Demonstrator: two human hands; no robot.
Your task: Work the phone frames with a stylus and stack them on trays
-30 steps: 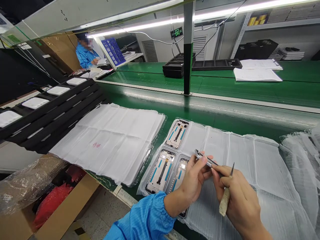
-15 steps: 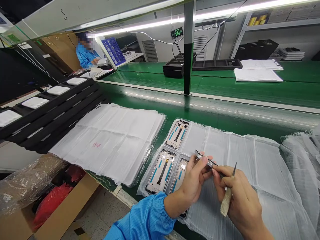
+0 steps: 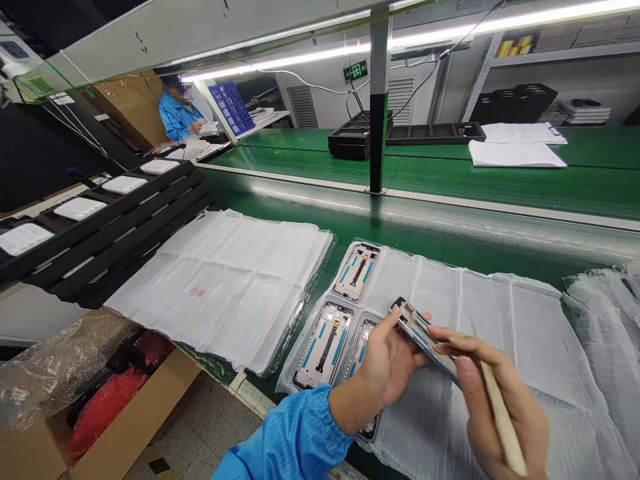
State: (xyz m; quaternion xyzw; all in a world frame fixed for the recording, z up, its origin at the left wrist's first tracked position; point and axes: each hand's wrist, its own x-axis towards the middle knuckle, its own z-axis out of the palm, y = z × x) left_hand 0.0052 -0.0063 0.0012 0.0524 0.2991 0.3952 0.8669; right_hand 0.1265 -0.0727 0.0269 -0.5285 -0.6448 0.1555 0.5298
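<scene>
My left hand (image 3: 387, 367) holds a slim phone frame (image 3: 425, 340) tilted on edge, and the fingertips of my right hand (image 3: 500, 407) touch its lower side. My right hand also grips a pointed tool with a pale wrapped handle (image 3: 503, 420), its tip hidden behind my fingers. Below my left hand, a clear plastic tray (image 3: 415, 283) lies on the green bench. It holds similar phone frames with blue strips (image 3: 356, 272) (image 3: 325, 345) (image 3: 361, 353), the nearest partly covered by my left hand.
A stacked white-sheeted tray (image 3: 225, 287) lies to the left, beside a black rack with white pads (image 3: 80, 209). Crumpled plastic (image 3: 605, 347) sits at right. An open cardboard box (image 3: 125, 413) stands below the bench. A co-worker in a blue smock (image 3: 177, 113) sits at far left.
The phone frame has tilted, showing more of its face. My right hand has moved down and right, and the tool's tip no longer shows. The camera view has shifted slightly.
</scene>
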